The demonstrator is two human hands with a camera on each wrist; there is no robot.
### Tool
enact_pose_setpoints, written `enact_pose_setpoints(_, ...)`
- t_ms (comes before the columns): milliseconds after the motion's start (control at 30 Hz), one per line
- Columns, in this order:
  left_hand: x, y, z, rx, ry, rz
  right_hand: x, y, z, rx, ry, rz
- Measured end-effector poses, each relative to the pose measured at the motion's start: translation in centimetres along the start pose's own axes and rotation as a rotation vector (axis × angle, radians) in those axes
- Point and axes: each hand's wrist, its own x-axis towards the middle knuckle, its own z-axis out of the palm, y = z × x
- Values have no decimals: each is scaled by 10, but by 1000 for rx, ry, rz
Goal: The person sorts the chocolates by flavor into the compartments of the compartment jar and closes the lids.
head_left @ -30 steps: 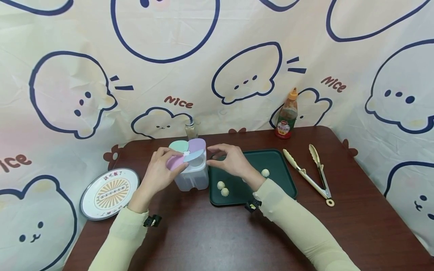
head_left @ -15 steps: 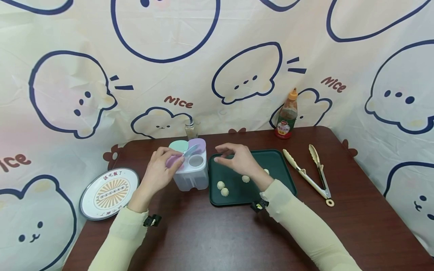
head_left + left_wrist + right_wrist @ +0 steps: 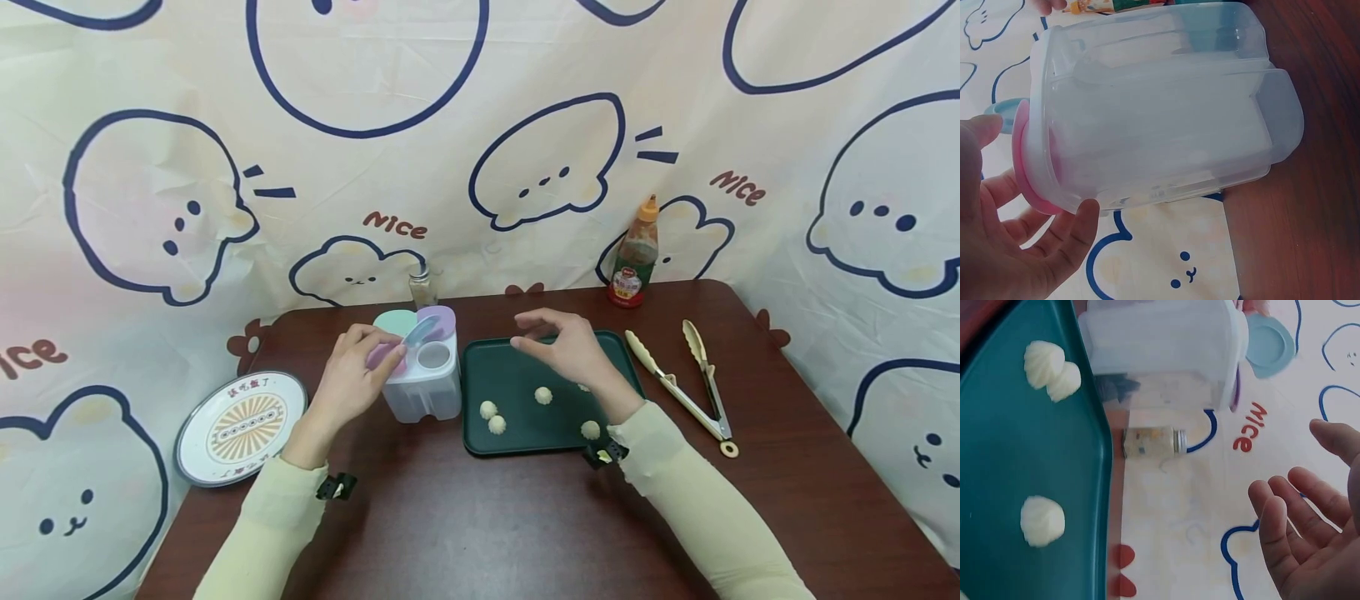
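A translucent storage container (image 3: 423,392) stands on the table, with pink, green (image 3: 393,322) and purple flip lids on top. Its light blue lid (image 3: 422,330) is tilted up, leaving a round opening (image 3: 433,357) uncovered. My left hand (image 3: 356,367) holds that raised lid by its edge with the thumb; its other fingers bend at the pink lid (image 3: 1022,159). My right hand (image 3: 573,350) hovers over the dark green tray (image 3: 517,433), fingers apart and holding nothing. On the tray lie several small white ridged balls (image 3: 543,396), one partly hidden behind the right arm.
Left of the container lies a patterned plate (image 3: 243,429). Behind it stands a small glass jar (image 3: 423,287). A sauce bottle (image 3: 633,258) is at the back right, and spread tongs (image 3: 690,392) lie right of the tray. A printed cloth hangs behind the table.
The blue lid has tipped up and back, uncovering the opening. My right hand has moved away from the container to the right, over the tray. My left hand has stayed nearly in place.
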Motion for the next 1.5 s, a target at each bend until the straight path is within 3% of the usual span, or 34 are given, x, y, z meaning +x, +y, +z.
enact_pose_setpoints(600, 1, 3, -2, 9, 5, 3, -23, 27, -43, -95, 86, 109)
enact_pose_setpoints(967, 1, 3, -3, 4, 1, 4, -50, 53, -74, -177, 160, 188)
enact_pose_setpoints(1500, 1, 1, -3, 0, -7, 0, -100, 91, -121, -313, 234, 374)
